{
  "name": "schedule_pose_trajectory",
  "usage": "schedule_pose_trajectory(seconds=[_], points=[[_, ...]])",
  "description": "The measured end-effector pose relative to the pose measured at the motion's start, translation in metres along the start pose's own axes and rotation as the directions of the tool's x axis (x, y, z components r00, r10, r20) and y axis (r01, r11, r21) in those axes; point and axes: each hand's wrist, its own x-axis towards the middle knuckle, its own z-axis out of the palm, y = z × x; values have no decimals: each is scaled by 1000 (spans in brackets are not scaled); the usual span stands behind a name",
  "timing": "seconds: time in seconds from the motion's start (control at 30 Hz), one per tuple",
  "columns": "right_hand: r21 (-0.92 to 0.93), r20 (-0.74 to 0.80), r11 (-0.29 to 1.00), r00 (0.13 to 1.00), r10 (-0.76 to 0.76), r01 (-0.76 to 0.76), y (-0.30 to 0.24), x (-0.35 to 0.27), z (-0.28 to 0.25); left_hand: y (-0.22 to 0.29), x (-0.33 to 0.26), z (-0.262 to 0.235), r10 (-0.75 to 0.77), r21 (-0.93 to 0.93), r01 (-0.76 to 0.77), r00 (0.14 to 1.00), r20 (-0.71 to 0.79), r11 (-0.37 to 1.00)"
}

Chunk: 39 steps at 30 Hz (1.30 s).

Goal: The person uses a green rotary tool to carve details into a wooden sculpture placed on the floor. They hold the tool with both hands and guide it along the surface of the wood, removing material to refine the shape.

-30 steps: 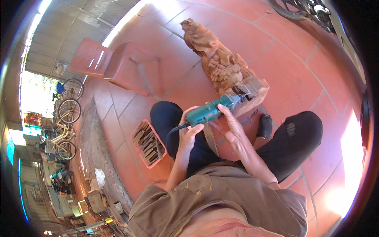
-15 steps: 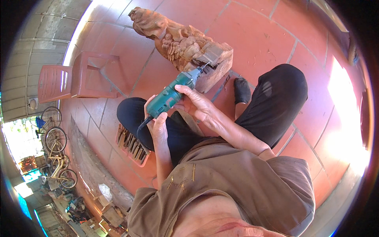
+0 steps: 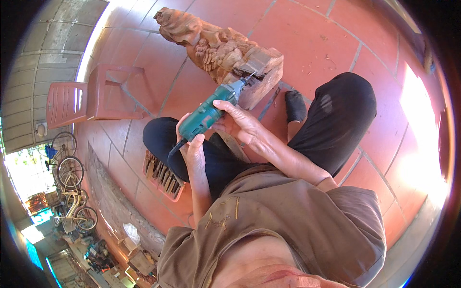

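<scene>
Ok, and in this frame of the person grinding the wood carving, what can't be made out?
Head view only:
- Tip of the green power tool: too small, lost in shadow against the wood carving.
- Left hand palm and grip: hidden behind the tool's rear.
- Right hand fingertips: wrapped under the tool body.
- Tools in the tray: partly covered by the knee, too small to tell apart.
</scene>
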Motion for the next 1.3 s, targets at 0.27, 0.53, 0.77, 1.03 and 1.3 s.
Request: schedule_pose_trajectory(seconds=[0.27, 0.53, 0.77, 1.03, 1.3], points=[[-18, -9, 1000, 1000, 8, -8, -2, 2, 1, 0, 1, 4, 6, -1, -6, 1000, -13, 1000], [-15, -6, 1000, 1000, -1, 1, -3, 4, 2, -1, 3, 3, 18, 9, -18, 1000, -2, 1000], [-24, -12, 1000, 1000, -2, 2, -6, 5, 6, 1, 4, 4, 10, 2, -10, 1000, -14, 1000], [-19, -30, 1000, 1000, -3, 3, -6, 11, 4, -2, 7, 4, 21, 10, -21, 1000, -19, 1000], [-27, 2, 1000, 1000, -3, 3, -6, 16, 5, -7, 9, -3, 80, 49, -81, 997, 23, 995]])
